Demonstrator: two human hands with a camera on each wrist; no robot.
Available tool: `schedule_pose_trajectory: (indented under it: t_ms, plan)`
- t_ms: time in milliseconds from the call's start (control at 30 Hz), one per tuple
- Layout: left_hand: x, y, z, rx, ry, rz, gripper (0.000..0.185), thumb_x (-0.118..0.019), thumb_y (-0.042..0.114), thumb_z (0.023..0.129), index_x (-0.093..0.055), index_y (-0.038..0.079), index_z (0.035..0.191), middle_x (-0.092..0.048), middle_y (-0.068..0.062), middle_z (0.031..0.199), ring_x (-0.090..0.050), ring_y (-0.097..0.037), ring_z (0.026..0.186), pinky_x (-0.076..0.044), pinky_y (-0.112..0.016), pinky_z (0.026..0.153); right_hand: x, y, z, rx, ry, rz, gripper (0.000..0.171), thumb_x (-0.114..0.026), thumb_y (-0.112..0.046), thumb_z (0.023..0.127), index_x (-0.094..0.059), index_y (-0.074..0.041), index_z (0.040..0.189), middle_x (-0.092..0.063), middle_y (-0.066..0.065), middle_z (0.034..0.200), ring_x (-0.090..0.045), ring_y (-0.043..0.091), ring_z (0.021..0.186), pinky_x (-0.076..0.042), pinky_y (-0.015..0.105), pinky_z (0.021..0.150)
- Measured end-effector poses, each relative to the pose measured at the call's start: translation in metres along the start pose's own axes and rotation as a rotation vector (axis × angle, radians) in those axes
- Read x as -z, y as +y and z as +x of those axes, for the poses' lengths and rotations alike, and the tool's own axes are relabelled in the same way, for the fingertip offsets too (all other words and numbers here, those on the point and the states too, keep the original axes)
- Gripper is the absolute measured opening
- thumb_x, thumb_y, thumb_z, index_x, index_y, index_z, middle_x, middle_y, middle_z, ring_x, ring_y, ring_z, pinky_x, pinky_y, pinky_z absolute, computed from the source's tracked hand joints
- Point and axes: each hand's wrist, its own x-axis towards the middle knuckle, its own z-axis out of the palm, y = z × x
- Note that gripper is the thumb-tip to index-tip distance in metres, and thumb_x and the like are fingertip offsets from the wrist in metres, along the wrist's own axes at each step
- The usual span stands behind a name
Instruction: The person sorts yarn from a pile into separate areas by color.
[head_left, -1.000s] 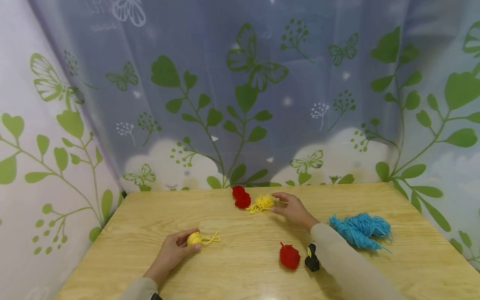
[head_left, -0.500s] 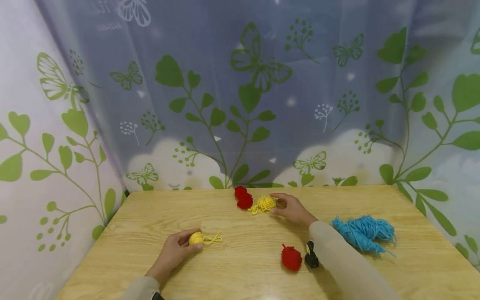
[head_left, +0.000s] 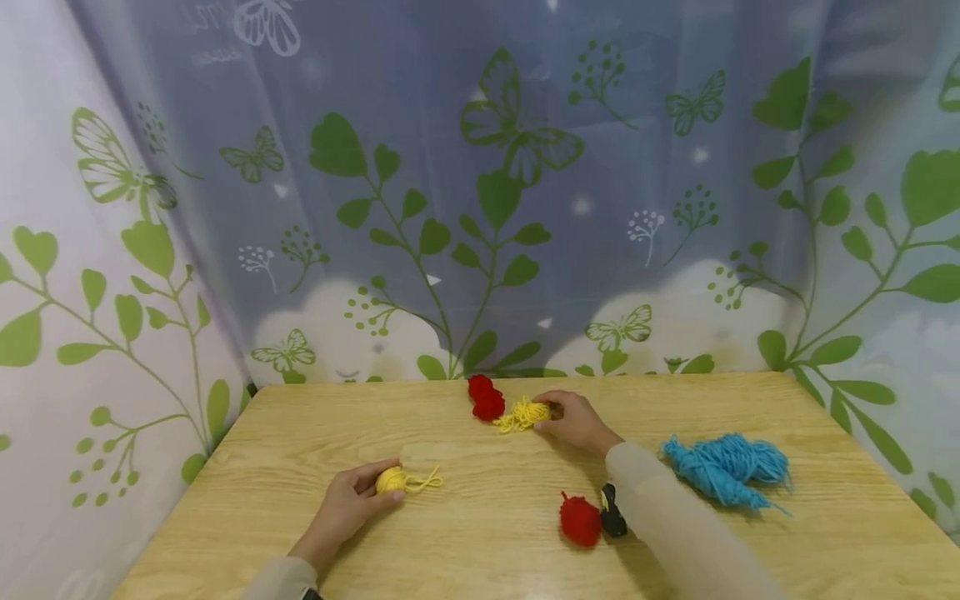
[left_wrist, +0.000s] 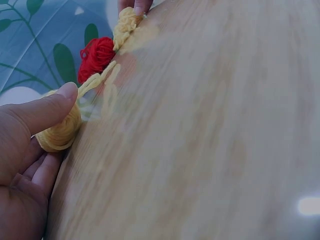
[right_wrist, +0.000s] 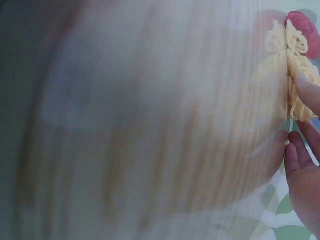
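Now the right hand [head_left: 573,421] has closed on the far loose yarn [head_left: 522,413], while the left hand [head_left: 347,506] keeps pinching the yellow ball [head_left: 390,480].

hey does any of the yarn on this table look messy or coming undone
Yes. The yellow ball in the left hand trails a loose tail. The yellow yarn at the right hand is a tangle, and the blue yarn sprawls unwound.
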Motion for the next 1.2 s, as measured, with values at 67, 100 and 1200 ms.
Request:
schedule_pose_trajectory:
  t_ms: [67, 100, 1200]
  plan:
    - [0.0, 0.001, -0.001, 0.001, -0.007, -0.012, 0.057, -0.079, 0.013, 0.079, -0.058, -0.005, 0.129, -0.052, -0.024, 0.135, -0.047, -0.035, 0.128, -0.048, -0.023, 0.095, -0.001, -0.002, 0.0, -0.024, 0.015, -0.044, 0.036, -0.07, -0.009, 0.087, -0.063, 0.001, 0.122, -0.06, 0.019, 0.126, -0.056, 0.035, 0.114, -0.048, 0.048, 0.096]
    - [0.001, 0.001, -0.001, 0.003, -0.011, -0.015, 0.057, -0.079, 0.013, 0.079, -0.057, -0.005, 0.129, -0.051, -0.024, 0.136, -0.047, -0.035, 0.128, -0.048, -0.023, 0.095, -0.002, -0.003, 0.0, -0.039, 0.022, -0.057, 0.034, -0.071, -0.008, 0.087, -0.064, 0.0, 0.12, -0.061, 0.018, 0.124, -0.057, 0.034, 0.112, -0.049, 0.047, 0.095]
    - [-0.002, 0.004, 0.0, 0.018, 0.038, 0.025, 0.054, -0.08, 0.011, 0.078, -0.061, -0.002, 0.126, -0.056, -0.021, 0.132, -0.051, -0.03, 0.125, -0.049, -0.022, 0.093, 0.034, -0.018, -0.006, -0.106, 0.152, -0.059, 0.017, -0.068, -0.01, 0.089, -0.072, -0.003, 0.105, -0.071, 0.012, 0.102, -0.066, 0.026, 0.092, -0.056, 0.04, 0.079]
